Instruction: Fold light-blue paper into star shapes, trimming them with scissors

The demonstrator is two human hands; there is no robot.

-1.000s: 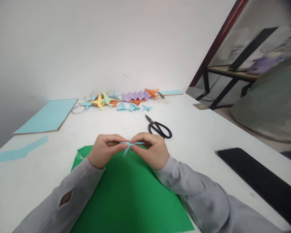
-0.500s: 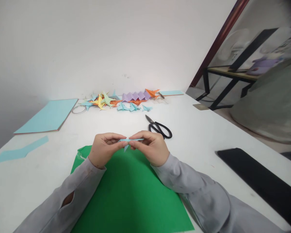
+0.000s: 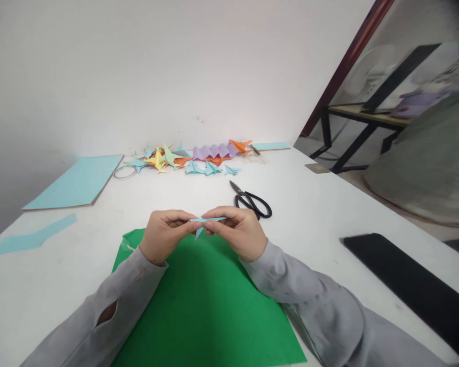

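Between my two hands is a small folded piece of light blue paper (image 3: 199,233), with a pointed end hanging down below my thumbs. My left hand (image 3: 165,234) pinches its left side between thumb and fingers. On the other side my right hand (image 3: 240,229) grips it the same way, and both thumb tips nearly meet. Much of the paper is covered by my fingers. Both hands are above the far edge of a green sheet (image 3: 210,306). Black-handled scissors (image 3: 252,203) lie just beyond my right hand.
Folded paper figures (image 3: 170,158) in several colours line the wall, beside a purple pleated strip (image 3: 214,151). At left are a stack of blue paper (image 3: 76,181), a blue offcut (image 3: 34,239) and a wire ring (image 3: 125,172). A black board (image 3: 405,285) lies at right.
Almost nothing differs. Both hands keep their pinch on the blue paper, with only a very slight shift of the fingers.
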